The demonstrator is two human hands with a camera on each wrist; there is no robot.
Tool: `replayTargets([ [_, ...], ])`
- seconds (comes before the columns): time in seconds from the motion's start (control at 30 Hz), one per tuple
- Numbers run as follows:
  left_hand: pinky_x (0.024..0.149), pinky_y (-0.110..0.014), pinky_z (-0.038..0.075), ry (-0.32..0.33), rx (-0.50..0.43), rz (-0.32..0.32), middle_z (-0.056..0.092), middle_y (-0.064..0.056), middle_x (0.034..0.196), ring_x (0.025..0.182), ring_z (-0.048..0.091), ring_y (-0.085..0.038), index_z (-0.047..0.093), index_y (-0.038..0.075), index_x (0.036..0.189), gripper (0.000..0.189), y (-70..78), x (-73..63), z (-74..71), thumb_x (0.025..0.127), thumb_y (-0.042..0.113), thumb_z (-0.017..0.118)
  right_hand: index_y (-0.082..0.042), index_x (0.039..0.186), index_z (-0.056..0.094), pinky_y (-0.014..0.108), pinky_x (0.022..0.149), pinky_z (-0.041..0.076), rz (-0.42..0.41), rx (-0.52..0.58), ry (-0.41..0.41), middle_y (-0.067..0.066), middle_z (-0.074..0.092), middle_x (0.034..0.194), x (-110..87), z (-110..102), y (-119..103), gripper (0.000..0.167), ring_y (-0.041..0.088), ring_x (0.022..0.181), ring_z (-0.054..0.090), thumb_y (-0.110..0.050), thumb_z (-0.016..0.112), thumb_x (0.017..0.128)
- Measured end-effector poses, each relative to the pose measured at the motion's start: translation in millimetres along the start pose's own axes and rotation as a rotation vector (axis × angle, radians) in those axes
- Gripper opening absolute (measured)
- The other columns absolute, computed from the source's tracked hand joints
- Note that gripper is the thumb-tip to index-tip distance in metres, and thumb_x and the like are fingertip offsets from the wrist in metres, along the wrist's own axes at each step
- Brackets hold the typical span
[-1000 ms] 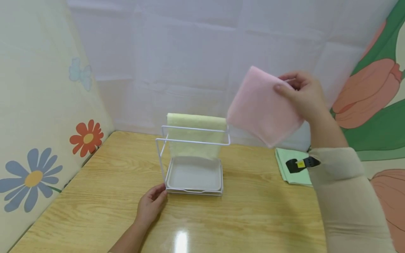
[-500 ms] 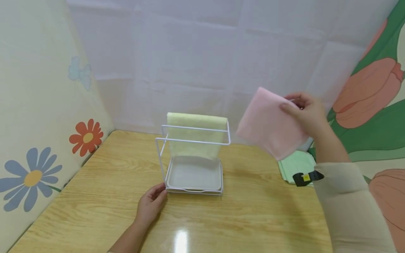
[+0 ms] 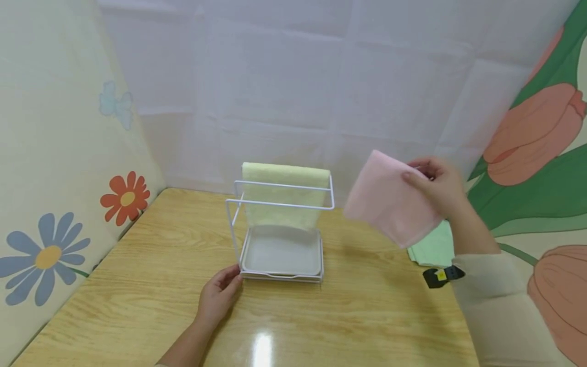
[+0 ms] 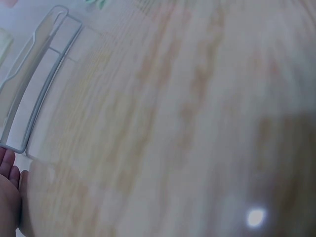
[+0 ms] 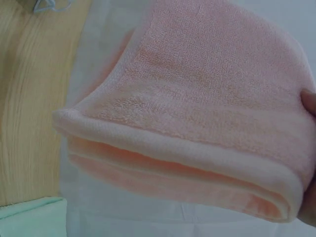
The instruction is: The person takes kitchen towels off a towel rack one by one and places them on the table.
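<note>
In the head view, the left hand (image 3: 216,300) is gripping the white wire rack (image 3: 281,205) by its lower-left corner near mid-frame, presumably for steadiness, while the right hand (image 3: 439,186) is pinching the folded pink towel (image 3: 390,201) at right, leaving most hanging free. The left-wrist view is showing that grip at lower left. In the right-wrist view, the towel is filling centre and right, looking plush and layered, paler along its hem.
</note>
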State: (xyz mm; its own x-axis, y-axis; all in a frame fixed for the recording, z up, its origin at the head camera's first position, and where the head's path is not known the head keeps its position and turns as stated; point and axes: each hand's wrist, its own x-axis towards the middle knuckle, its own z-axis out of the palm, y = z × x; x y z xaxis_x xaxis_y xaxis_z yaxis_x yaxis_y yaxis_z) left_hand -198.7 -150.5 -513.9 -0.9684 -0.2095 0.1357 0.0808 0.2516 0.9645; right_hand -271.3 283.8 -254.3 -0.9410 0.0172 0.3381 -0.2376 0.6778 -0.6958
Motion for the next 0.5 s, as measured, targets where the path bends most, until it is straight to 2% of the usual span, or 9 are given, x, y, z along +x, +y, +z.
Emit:
replayTargets([
  [0.3,0.077,-0.005,0.048,-0.003,0.000,-0.002,0.066,-0.025,0.121,0.087,0.055,0.015,0.062,-0.008,0.121,0.032,-0.4,-0.2,-0.4,0.093,0.007,0.065,-0.006,0.114,0.065,0.020,0.060,0.050,-0.015,-0.020,-0.019,-0.027,0.058,0.079,-16.0,14.4,15.7,0.041,0.001,0.070,0.057,-0.039,0.069,0.091],
  [0.5,0.077,-0.004,0.047,-0.003,0.004,-0.008,0.066,-0.024,0.121,0.087,0.055,0.016,0.063,-0.007,0.122,0.032,-1.4,1.0,-0.1,0.093,0.007,0.065,-0.006,0.113,0.066,0.019,0.064,0.049,-0.004,-0.037,-0.030,-0.019,0.061,0.085,-26.5,24.7,27.4,0.040,0.001,0.074,0.057,-0.040,0.068,0.091],
])
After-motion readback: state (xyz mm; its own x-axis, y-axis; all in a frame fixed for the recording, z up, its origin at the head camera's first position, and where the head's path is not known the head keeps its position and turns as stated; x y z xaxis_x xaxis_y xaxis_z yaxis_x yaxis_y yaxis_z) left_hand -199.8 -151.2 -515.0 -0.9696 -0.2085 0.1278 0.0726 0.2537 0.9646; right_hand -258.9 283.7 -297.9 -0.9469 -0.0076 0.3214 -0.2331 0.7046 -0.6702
